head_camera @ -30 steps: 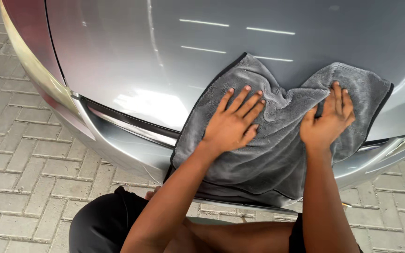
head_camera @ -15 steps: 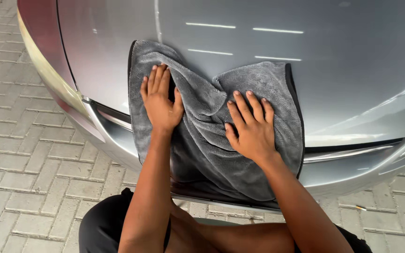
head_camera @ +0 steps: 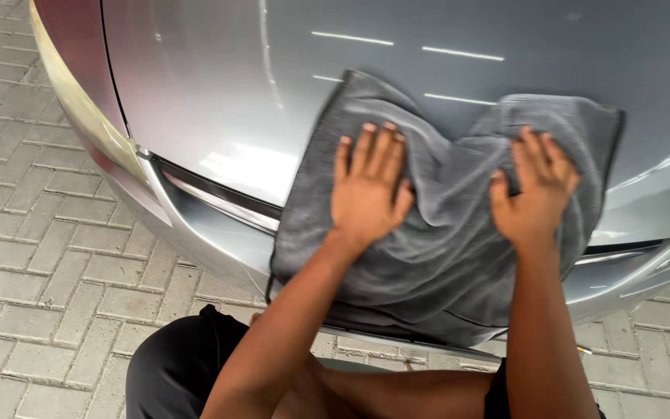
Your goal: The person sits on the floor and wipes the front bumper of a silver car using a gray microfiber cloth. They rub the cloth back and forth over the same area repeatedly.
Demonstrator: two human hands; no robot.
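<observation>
Both hands, left hand (head_camera: 366, 190) and right hand (head_camera: 535, 194), press flat and unclenched on our grey cloth (head_camera: 443, 256) near the car bonnet (head_camera: 219, 93) front edge, where trapped grit could scratch paint.

head view | from above, facing down and forward | close — over the silver car hood (head_camera: 219, 101) | single view
</observation>
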